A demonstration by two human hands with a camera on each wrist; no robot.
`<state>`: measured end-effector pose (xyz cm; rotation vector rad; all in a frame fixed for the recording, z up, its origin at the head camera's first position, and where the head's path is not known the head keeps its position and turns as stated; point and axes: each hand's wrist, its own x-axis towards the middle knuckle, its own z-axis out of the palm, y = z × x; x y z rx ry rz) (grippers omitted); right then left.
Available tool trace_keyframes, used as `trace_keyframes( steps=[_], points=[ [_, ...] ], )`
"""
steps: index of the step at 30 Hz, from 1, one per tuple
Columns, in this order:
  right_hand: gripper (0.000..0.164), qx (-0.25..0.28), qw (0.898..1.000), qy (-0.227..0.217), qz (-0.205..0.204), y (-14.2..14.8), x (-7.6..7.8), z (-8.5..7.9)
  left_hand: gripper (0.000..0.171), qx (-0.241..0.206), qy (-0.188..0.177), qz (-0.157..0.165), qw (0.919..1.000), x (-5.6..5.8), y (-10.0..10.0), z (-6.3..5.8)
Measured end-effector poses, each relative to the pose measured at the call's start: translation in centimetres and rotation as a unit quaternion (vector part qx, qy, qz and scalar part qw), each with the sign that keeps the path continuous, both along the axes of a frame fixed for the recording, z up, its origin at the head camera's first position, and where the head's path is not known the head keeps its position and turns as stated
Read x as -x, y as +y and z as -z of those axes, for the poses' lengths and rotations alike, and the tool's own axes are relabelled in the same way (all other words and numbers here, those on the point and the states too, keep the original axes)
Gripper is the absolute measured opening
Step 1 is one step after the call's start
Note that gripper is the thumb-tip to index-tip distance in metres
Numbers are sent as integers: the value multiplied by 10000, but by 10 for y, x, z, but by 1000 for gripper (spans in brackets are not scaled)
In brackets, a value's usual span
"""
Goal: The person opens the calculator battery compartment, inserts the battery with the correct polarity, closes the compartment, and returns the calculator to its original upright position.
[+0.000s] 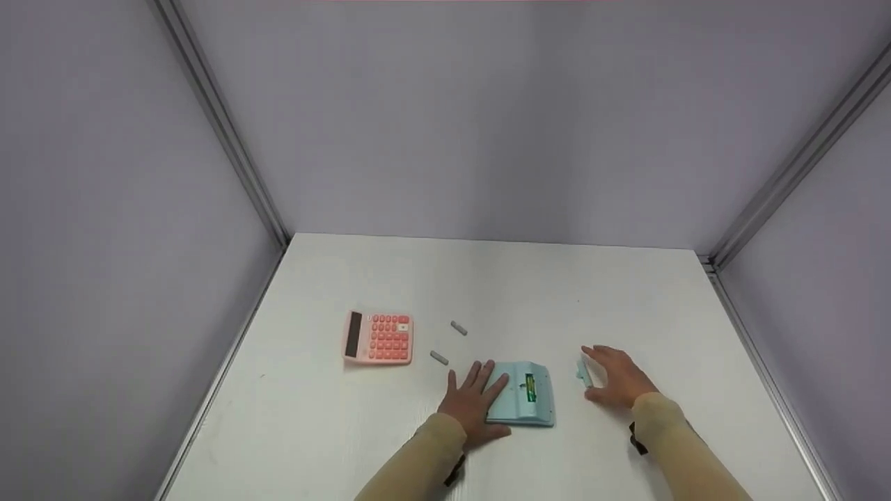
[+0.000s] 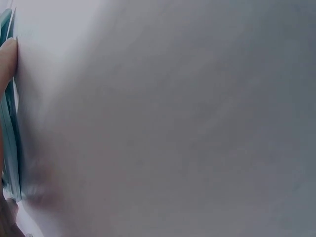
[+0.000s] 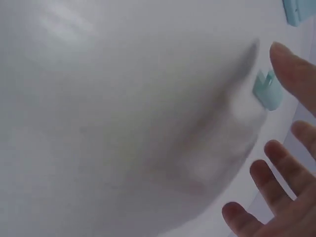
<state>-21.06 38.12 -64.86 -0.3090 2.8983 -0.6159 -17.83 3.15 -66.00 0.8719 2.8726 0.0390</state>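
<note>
A light blue calculator-like device (image 1: 518,410) lies with its ridged back up, a green and yellow patch (image 1: 530,387) showing in a slot there. My left hand (image 1: 472,403) rests with spread fingers over its left side; in the left wrist view only part of that hand and the device's blue edge (image 2: 11,143) show. To the right, my right hand (image 1: 616,376) holds thumb and fingers apart around a small light blue cover (image 1: 583,372). The right wrist view shows this cover (image 3: 268,91) on the white surface beside the thumb (image 3: 294,71), with a gap between them.
A pink calculator (image 1: 378,339) lies keys up on the left of the white table (image 1: 313,431). Two small grey cylinders, one farther back (image 1: 459,328) and one nearer (image 1: 438,358), lie between it and the blue device. Grey panels (image 1: 418,125) enclose the table's back and sides.
</note>
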Motion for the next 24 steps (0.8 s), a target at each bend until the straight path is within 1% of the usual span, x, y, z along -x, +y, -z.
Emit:
trace_keyframes(
  steps=[4,6,8,10,11,15,17,19,22,24],
  points=[
    [86,-449,9983,205,-320,4,1,0,98,-16,47,-23,10000,3,1,13],
    [84,-550,9975,191,-407,5,2,0,99,-6,89,-34,10000,4,1,20],
    [81,-618,9969,159,-460,6,2,0,99,-9,100,-40,9999,5,2,24],
    [76,-657,9963,129,-544,7,3,-1,99,14,98,-43,9999,4,2,22],
    [74,-634,9963,100,-565,7,3,-2,99,49,98,-39,9999,4,2,19],
    [66,-511,9964,-16,-671,8,2,-5,97,128,66,-16,9999,0,2,2],
    [64,-388,9968,-57,-702,9,1,-6,98,121,114,-23,9999,1,2,6],
    [64,-324,9969,-61,-720,8,1,-7,98,129,122,-28,9998,1,1,6],
    [64,-174,9977,-104,-641,6,1,-7,98,173,113,-31,9998,2,1,9],
    [65,-129,9983,-144,-547,5,1,-5,97,202,61,-30,9998,1,1,5]
  ],
)
